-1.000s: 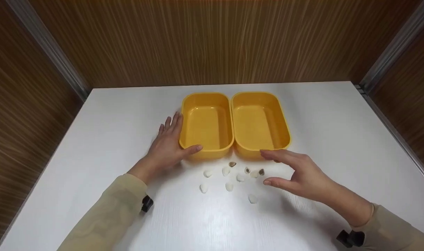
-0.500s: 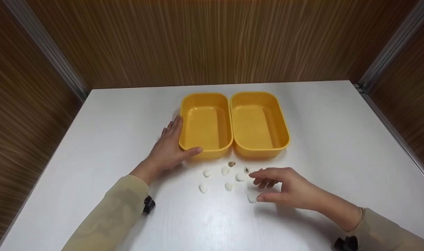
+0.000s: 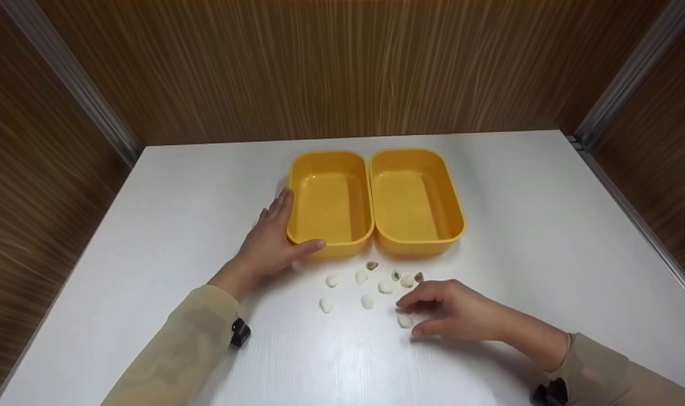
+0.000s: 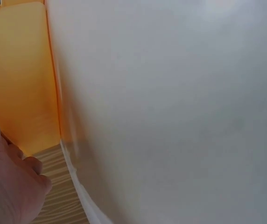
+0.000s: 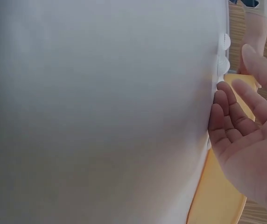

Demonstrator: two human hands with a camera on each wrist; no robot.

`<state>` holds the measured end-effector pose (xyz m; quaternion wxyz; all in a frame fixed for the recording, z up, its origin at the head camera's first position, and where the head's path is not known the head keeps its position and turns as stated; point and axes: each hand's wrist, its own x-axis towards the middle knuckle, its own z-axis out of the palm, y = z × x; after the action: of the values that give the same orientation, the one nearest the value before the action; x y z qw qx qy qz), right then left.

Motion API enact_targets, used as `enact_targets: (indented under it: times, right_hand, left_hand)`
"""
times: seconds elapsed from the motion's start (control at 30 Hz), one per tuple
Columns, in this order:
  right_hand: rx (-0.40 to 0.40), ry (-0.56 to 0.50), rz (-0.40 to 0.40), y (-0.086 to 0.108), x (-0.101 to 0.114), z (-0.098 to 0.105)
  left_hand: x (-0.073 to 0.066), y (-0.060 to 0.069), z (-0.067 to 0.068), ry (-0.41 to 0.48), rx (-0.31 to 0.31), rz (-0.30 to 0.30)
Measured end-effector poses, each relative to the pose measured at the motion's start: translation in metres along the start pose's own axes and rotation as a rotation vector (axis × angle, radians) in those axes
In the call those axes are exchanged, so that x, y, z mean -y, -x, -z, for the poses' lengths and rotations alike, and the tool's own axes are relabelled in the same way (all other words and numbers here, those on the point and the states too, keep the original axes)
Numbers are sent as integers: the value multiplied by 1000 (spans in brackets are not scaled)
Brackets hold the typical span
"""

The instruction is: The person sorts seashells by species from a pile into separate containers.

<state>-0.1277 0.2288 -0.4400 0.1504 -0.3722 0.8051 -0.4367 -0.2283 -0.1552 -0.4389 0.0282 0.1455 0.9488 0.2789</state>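
My left hand [image 3: 267, 242] rests against the left yellow plastic box [image 3: 331, 248], fingers straight along its left side and thumb at its front rim. In the left wrist view, the left hand [image 4: 10, 172] touches the box's wall [image 4: 24, 79]. Low over the table, my right hand [image 3: 460, 313] has its thumb and fingers apart around a small white shell-like piece [image 3: 404, 321]. Contact with that piece cannot be made out. The right wrist view shows a gap between the right hand's [image 5: 250, 126] thumb and bent fingers. Several other white pieces [image 3: 367, 302] lie to the left.
A second yellow box [image 3: 418, 247] stands directly right of the first. Small brown pieces [image 3: 372, 265] lie among the white ones in front of the boxes. A wood-grain panel [image 3: 348, 73] rises behind the white table [image 3: 207, 186].
My right hand has moved left and down toward the table, from near the right box's front to the nearest white piece. The left hand stays at its box.
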Motion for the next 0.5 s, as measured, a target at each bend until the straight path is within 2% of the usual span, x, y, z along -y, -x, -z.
enact_targets:
  times: [0.17,0.5]
  right_hand:
    - [-1,31,36,-2,-3,-2]
    - [-20,90,43,-5,-6,-4]
  left_hand:
    - [0,0,0,8,1,4]
    - [0,-2,0,13,-11,-7]
